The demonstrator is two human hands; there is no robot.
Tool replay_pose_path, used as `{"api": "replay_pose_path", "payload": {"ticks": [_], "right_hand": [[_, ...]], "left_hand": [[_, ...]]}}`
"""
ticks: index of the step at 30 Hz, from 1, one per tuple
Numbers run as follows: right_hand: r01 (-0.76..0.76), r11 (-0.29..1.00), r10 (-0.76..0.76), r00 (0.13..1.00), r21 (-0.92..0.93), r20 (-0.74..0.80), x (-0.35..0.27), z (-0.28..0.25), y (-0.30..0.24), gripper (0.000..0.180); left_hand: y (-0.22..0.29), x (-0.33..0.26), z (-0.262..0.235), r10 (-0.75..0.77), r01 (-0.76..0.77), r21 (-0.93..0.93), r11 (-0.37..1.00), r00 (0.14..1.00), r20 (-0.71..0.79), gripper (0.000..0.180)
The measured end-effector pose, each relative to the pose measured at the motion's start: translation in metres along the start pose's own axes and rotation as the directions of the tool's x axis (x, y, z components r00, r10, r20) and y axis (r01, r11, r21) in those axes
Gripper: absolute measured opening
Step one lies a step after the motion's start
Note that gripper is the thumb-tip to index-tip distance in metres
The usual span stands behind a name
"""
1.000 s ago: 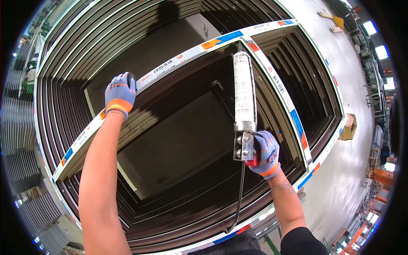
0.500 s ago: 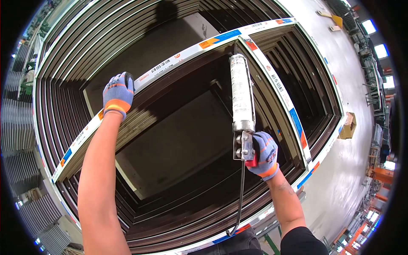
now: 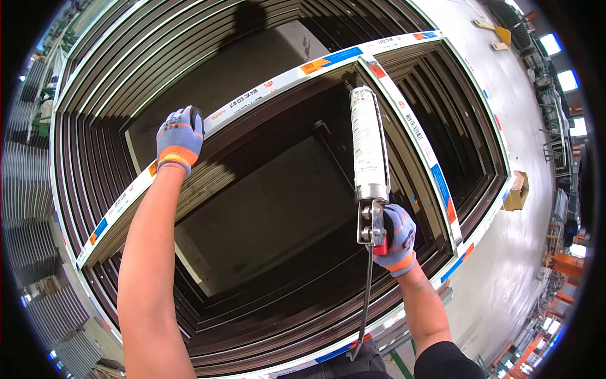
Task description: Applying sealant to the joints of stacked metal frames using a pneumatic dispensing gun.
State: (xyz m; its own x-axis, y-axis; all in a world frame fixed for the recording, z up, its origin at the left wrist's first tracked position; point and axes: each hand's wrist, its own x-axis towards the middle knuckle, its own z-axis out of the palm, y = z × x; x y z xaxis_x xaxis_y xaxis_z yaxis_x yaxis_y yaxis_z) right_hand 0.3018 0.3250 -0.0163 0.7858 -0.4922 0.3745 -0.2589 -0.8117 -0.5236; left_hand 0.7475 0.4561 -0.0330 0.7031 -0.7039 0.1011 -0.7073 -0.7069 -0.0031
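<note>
A stack of dark window frames (image 3: 259, 319) with white film on the top faces lies below me. My left hand (image 3: 180, 136), in a blue-grey glove with an orange cuff, is closed over the long white-filmed crossbar (image 3: 252, 98). My right hand (image 3: 399, 237), gloved alike, grips a caulking gun (image 3: 372, 221) by its red-and-black handle. A white sealant cartridge (image 3: 368, 145) sits in the gun, pointing away from me. Its far tip is near the corner where the crossbar meets the shorter divider (image 3: 407, 120). The gun's thin rod (image 3: 366, 297) runs back toward my body.
Pale floor (image 3: 486, 278) runs along the right side, with an open cardboard box (image 3: 517, 191) on it. A yellow tool-like object (image 3: 499, 31) lies at the far right. Stacked metal profiles (image 3: 28, 202) stand at the left, and orange equipment (image 3: 568, 265) at the right edge.
My right hand and the caulking gun have shifted slightly right; the cartridge tip has moved a little right and nearer to me. My left hand stays on the crossbar.
</note>
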Motion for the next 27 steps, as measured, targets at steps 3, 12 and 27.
{"api": "replay_pose_path", "payload": {"ticks": [3, 12, 27], "right_hand": [[0.015, 0.999, -0.013, 0.999, 0.039, -0.035, 0.0, 0.0, -0.004, 0.045], [0.004, 0.999, -0.003, 1.0, 0.041, -0.017, -0.004, -0.008, -0.007, 0.044], [-0.385, 0.875, 0.377, 0.922, 0.294, 0.085, -0.014, -0.009, -0.027, 0.042]], "left_hand": [[-0.004, -0.001, 0.001, 0.051, -0.052, 0.001, 0.999, 0.987, -0.151, 0.03], [0.003, 0.0, -0.004, 0.002, -0.002, 0.014, 1.0, 1.0, -0.012, 0.034], [0.001, 0.0, 0.005, 0.0, 0.001, 0.029, 1.0, 0.998, -0.06, 0.034]]}}
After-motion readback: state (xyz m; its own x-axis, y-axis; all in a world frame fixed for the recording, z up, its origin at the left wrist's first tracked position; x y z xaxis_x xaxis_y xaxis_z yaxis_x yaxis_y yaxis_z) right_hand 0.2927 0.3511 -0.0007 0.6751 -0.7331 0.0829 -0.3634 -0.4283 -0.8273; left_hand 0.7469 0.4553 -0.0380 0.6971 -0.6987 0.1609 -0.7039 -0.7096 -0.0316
